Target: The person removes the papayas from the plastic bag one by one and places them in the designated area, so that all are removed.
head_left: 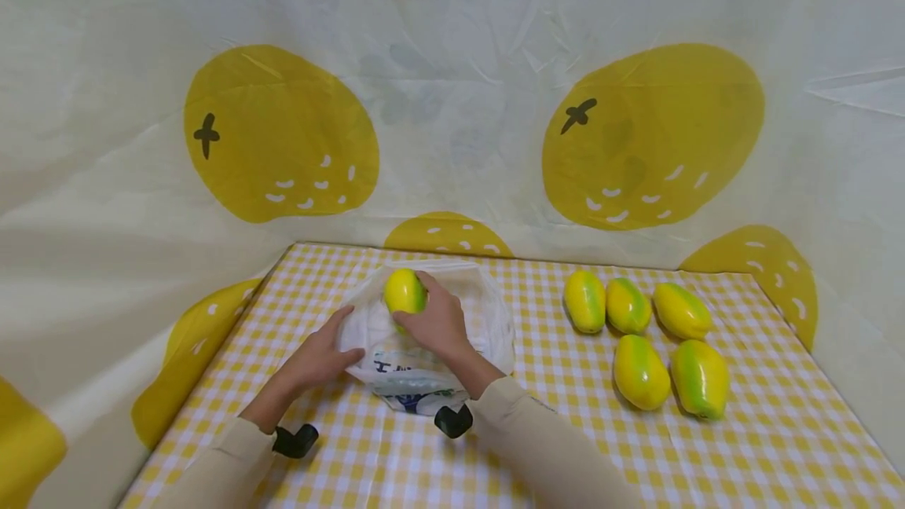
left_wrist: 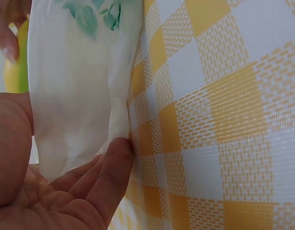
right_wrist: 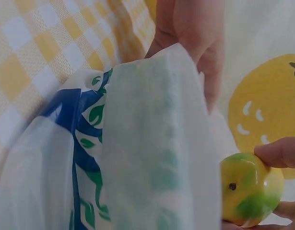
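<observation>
A white plastic bag point(head_left: 498, 320) with blue and green print lies on the table, its mouth spread wide. At the bag's left rim, my left hand point(head_left: 318, 357) holds the edge, with the thumb on one side of the plastic and the fingers on the other in the left wrist view. My right hand point(head_left: 438, 320) grips a yellow-green mango point(head_left: 403, 291) over the bag's opening. The right wrist view shows the rounded end of that mango point(right_wrist: 250, 191) between thumb and fingers, beside the bag wall point(right_wrist: 142, 143).
Several more yellow-green mangoes point(head_left: 639, 371) lie in two rows to the right of the bag. A yellow-and-white checked cloth point(head_left: 551, 383) covers the table. Behind it hangs a pale curtain point(head_left: 459, 100) printed with big yellow fruit.
</observation>
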`<state>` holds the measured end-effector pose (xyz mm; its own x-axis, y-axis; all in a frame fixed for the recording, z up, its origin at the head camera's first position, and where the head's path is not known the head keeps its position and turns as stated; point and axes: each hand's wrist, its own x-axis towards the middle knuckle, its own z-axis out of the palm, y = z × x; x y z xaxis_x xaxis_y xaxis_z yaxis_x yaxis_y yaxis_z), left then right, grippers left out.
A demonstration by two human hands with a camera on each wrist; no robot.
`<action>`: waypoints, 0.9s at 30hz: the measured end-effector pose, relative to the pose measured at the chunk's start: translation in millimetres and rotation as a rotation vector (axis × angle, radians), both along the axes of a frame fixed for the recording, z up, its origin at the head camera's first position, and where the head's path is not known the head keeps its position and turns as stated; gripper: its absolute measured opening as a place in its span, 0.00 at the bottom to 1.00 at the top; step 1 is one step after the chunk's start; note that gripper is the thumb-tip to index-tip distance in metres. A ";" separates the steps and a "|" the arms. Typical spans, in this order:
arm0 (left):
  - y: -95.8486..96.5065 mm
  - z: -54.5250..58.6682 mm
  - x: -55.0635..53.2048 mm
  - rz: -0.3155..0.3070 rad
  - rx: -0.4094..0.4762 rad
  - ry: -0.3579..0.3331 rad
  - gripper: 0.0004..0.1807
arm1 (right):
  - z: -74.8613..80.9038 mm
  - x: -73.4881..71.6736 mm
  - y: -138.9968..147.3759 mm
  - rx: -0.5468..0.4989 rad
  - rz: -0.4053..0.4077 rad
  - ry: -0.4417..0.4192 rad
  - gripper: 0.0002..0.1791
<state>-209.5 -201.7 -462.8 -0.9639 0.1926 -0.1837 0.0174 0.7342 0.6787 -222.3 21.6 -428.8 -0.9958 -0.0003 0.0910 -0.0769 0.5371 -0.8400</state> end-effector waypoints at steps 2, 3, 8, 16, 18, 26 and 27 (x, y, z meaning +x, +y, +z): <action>0.2 0.3 -0.5 0.000 0.001 -0.002 0.47 | 1.3 1.7 4.5 -0.014 0.007 0.010 0.42; 0.2 0.6 -0.6 0.002 0.003 -0.003 0.47 | 2.2 2.7 6.8 -0.021 0.010 0.014 0.42; 1.0 0.6 -0.2 0.000 -0.008 0.001 0.48 | 6.2 9.1 18.5 -0.043 0.017 0.003 0.42; 2.1 -0.2 0.4 0.010 -0.033 0.002 0.48 | 10.4 16.0 38.0 -0.049 0.013 0.013 0.43; 1.5 -0.9 0.1 0.005 -0.037 0.011 0.48 | 11.7 17.7 43.0 -0.049 0.014 0.015 0.42; 2.0 2.5 2.6 -0.006 -0.038 0.027 0.47 | 15.2 24.9 63.1 -0.090 0.016 0.005 0.43; 1.7 1.7 2.2 -0.006 -0.038 0.029 0.47 | 15.5 25.6 65.4 -0.100 0.014 -0.002 0.43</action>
<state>-207.3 -200.0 -461.1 -0.9677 0.1922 -0.1628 0.0415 0.7591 0.6496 -196.7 87.0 -413.3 -0.9960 -0.0050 0.0895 -0.0821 0.4495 -0.8895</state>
